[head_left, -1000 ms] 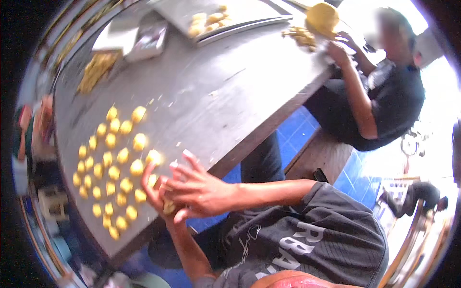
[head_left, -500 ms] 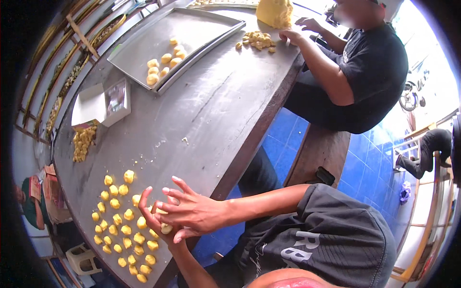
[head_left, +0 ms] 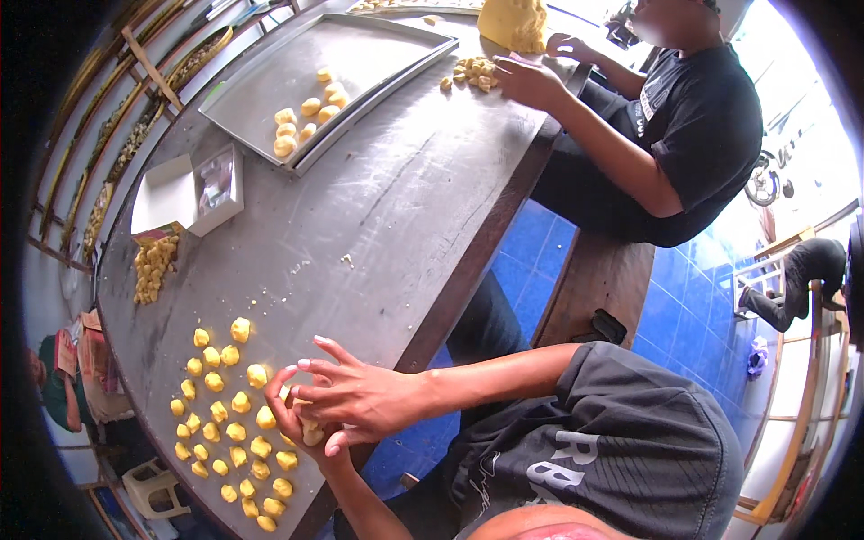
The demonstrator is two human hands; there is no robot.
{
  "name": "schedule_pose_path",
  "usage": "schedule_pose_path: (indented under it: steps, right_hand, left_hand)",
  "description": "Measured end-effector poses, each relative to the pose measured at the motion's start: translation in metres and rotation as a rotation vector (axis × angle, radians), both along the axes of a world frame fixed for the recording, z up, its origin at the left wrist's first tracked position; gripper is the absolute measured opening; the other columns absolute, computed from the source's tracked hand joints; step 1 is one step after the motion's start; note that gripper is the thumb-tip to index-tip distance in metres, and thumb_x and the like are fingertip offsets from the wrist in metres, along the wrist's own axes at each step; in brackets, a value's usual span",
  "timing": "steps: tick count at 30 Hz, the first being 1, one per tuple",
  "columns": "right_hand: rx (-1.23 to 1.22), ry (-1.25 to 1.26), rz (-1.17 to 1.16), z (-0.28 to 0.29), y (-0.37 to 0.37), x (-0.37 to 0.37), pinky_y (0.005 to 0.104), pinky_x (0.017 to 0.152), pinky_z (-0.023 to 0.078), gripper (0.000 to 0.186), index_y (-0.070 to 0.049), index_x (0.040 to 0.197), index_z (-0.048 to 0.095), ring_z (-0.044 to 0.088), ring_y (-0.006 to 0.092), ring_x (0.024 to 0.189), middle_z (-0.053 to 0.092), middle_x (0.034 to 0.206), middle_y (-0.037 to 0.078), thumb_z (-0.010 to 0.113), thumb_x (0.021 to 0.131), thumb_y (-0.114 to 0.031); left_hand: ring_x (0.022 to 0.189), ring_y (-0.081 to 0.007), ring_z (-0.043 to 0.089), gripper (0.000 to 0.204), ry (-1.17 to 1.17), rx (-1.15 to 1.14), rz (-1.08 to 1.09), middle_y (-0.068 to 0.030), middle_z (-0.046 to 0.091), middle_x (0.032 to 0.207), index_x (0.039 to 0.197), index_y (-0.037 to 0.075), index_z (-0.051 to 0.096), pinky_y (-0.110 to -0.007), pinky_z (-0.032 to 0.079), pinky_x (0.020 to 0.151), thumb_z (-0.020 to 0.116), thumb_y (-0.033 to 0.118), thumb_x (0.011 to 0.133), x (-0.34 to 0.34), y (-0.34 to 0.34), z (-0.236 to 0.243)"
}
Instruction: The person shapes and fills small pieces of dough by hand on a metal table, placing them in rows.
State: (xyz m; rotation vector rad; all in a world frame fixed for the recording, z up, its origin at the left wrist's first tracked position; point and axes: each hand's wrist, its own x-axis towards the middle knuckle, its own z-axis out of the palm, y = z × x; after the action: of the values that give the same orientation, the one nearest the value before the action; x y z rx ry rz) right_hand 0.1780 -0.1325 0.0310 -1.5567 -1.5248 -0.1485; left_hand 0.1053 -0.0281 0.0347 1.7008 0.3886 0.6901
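Observation:
My right hand (head_left: 364,396) lies over my left hand (head_left: 290,409) at the table's near edge, its fingers spread. Between the palms sits a pale piece of dough (head_left: 312,434), partly hidden by my fingers. My left hand is curled beneath it, and a bit of yellow shows between its fingers. Several small yellow dough balls (head_left: 237,432) lie loosely spaced on the table just left of my hands.
The grey metal table (head_left: 387,216) holds an open white box (head_left: 166,200), a heap of small pale pieces (head_left: 155,270), and a tray (head_left: 360,54) with larger dough balls (head_left: 328,114). Across, another person (head_left: 693,126) sits by dough pieces (head_left: 474,74) and a big yellow block (head_left: 515,25).
My right hand has shifted slightly over my left, and my left fingers have curled in more. The other person's near hand has lifted and moved left over the dough pieces.

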Motion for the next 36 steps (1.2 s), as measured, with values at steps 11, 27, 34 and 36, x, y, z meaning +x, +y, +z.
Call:
schedule_pose_path:
  steps: [11,27,34,36]
  right_hand:
    - [0.020,-0.002,0.043,0.008,0.006,0.000,0.0607,0.103,0.009,0.051,-0.005,0.110,0.054,0.031,0.0343,0.122,0.044,0.114,0.013,0.054,0.082,-0.047]
    - [0.164,-0.139,0.038,0.008,0.020,-0.006,0.0621,0.102,0.012,0.022,-0.006,0.094,0.056,0.039,0.0314,0.117,0.047,0.103,0.013,0.060,0.074,-0.016]
    - [0.175,-0.032,0.023,0.012,0.027,-0.014,0.0594,0.104,0.012,0.028,-0.003,0.102,0.053,0.039,0.0314,0.116,0.047,0.106,0.014,0.059,0.082,-0.020]
    - [0.189,-0.025,-0.006,0.009,0.033,-0.014,0.0585,0.104,0.012,0.030,-0.003,0.105,0.051,0.038,0.0317,0.116,0.046,0.107,0.014,0.058,0.082,-0.022]
  left_hand:
    - [0.071,-0.0137,0.055,0.049,-0.036,0.036,0.049,-0.0025,0.053,0.082,0.100,0.004,0.048,-0.027,0.048,0.064,0.073,0.035,0.071,0.004,-0.002,0.001]
    - [0.072,-0.0145,0.055,0.033,-0.044,0.072,0.082,-0.0045,0.053,0.082,0.093,0.003,0.048,-0.029,0.046,0.064,0.060,0.031,0.081,-0.008,0.011,-0.015]
    - [0.083,-0.0164,0.055,0.030,-0.066,0.086,0.073,-0.0057,0.053,0.093,0.101,0.003,0.047,-0.031,0.046,0.071,0.057,0.025,0.083,-0.009,0.011,-0.022]
    - [0.088,-0.0171,0.055,0.031,-0.083,0.044,0.046,-0.0062,0.053,0.097,0.105,0.003,0.046,-0.032,0.047,0.074,0.056,0.023,0.084,-0.012,0.015,-0.027]
